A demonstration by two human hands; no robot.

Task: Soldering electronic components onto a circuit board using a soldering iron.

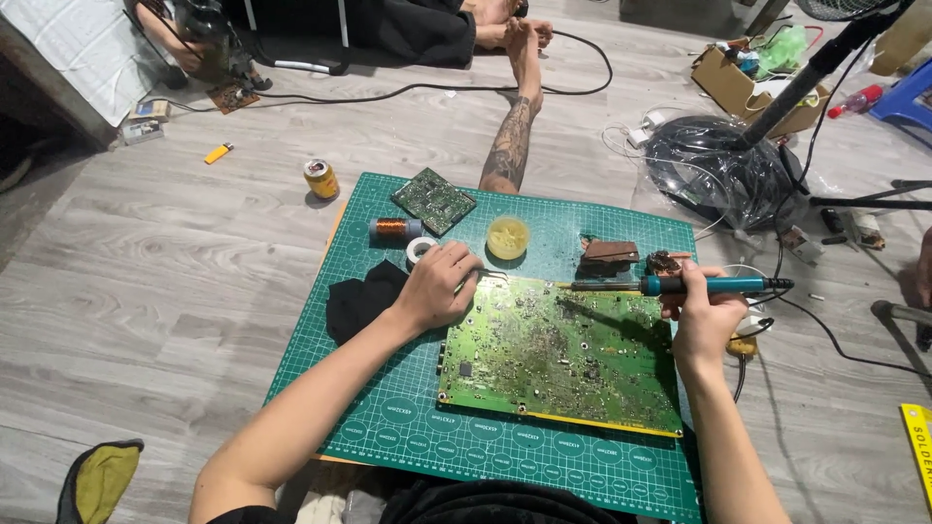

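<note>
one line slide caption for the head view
Right hand holds soldering iron over green circuit board; left hand steadies it.

The mat's (388,427) near edge is bare; behind the circuit board (558,359), a flux tub (508,237), copper coil (393,230) and tape roll (419,250) crowd the way.

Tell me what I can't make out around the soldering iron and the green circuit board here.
Head view:
- Tip of the teal-handled soldering iron in the right hand: too thin to tell whether it touches the large green circuit board.
- Left hand: fingertips curl under, hiding whatever they pinch.
- Board components: too small.
- Green cutting mat: near edge cut off by the person's body.
</note>
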